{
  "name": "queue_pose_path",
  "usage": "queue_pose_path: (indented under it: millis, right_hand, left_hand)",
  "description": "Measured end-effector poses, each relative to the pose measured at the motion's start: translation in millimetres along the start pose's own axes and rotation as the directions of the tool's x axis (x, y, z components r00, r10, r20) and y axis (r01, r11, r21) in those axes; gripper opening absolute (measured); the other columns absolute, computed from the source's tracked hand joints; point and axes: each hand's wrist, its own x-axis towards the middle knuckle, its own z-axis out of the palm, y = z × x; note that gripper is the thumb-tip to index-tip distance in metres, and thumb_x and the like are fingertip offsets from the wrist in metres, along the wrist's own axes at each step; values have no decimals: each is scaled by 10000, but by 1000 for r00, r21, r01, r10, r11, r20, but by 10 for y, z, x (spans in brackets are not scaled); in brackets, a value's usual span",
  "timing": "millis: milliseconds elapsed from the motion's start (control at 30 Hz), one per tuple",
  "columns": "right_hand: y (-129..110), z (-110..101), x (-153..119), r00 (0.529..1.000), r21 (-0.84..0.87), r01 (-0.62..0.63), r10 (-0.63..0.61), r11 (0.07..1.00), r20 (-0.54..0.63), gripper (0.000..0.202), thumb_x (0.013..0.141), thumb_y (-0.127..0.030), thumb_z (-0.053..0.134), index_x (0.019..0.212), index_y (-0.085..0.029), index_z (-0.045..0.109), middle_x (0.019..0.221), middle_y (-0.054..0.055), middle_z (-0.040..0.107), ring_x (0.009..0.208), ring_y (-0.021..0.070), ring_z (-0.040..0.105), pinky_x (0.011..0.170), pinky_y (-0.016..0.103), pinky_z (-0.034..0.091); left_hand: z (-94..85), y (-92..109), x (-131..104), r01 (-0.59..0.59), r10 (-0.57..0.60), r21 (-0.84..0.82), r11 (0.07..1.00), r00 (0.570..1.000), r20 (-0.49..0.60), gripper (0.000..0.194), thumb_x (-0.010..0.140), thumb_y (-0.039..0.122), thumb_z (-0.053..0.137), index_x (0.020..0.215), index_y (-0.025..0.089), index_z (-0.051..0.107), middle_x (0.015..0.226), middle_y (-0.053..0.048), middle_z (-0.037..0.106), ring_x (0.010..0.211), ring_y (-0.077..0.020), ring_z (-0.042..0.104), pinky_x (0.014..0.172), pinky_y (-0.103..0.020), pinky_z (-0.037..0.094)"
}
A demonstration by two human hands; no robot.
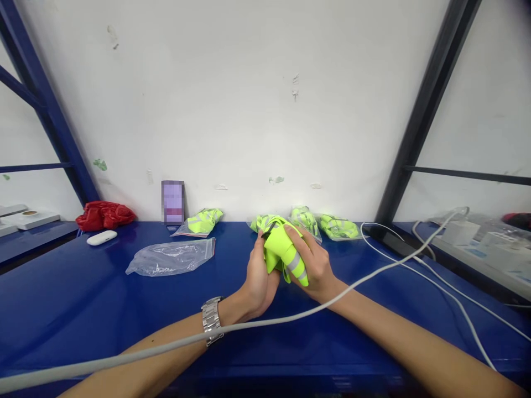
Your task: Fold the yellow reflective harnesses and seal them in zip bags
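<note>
Between my two hands is a bundled fluorescent yellow reflective vest with silver-grey strips and a dark edging. My left hand, below a metal watch on the wrist, presses against the vest's left side and underside. From the right, my right hand wraps its fingers over the folded fabric. An unfilled clear zip bag lies flat on the blue table, left of my hands. Behind them, bagged yellow vests rest near the wall, partly hidden by the held one.
Another bagged vest lies beside an upright phone. A red cloth bundle and a white earbud case sit at the left. A white cable crosses in front of my forearms. Blue table edges meet dark posts.
</note>
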Motion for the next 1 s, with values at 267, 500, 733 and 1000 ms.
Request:
queue_pose_path:
  millis: [267, 500, 733, 1000]
  right_hand:
    - [-24, 30, 27, 983, 148, -140, 155, 979, -102, 651, 838, -212, 522, 1449, -152, 304, 1264, 197, 517, 1201, 328, 507, 960, 505, 485]
    - [-215, -13, 18, 983, 90, -181, 179, 979, 25, 901, 764, -411, 509, 1487, -48, 111, 1394, 252, 339, 1281, 399, 365, 1007, 586, 372]
    - [-148, -34, 35, 953, 163, -245, 207, 956, 219, 969, 845, -685, 327, 1507, -103, -77, 1520, 222, 154, 1381, 414, 198, 1074, 631, 209]
    - [-57, 40, 26, 707, 735, -642, 541, 220, 456, 822, 825, -570, 571, 1491, -266, 198, 1477, 84, 393, 1348, 269, 383, 1073, 434, 377]
  left_hand:
    - [70, 104, -117, -126, 62, 177, 976, 942, 329, 440, 770, 235, 686, 1188, 194, 555, 1148, -51, 631, 1096, -225, 575, 923, -316, 483]
    - [32, 123, -96, -169, 46, 366, 915, 946, 322, 597, 669, 182, 809, 1182, 173, 503, 1088, -78, 637, 985, -216, 607, 851, -332, 507]
    - [-11, 175, -30, -191, 67, 390, 901, 948, 310, 467, 703, 180, 765, 1121, 138, 562, 1042, -79, 642, 934, -192, 611, 826, -306, 506]
    - [-134, 256, 47, -271, 66, 477, 836, 913, 403, 472, 641, 187, 783, 1065, 143, 580, 963, -54, 646, 809, -161, 596, 715, -274, 506]
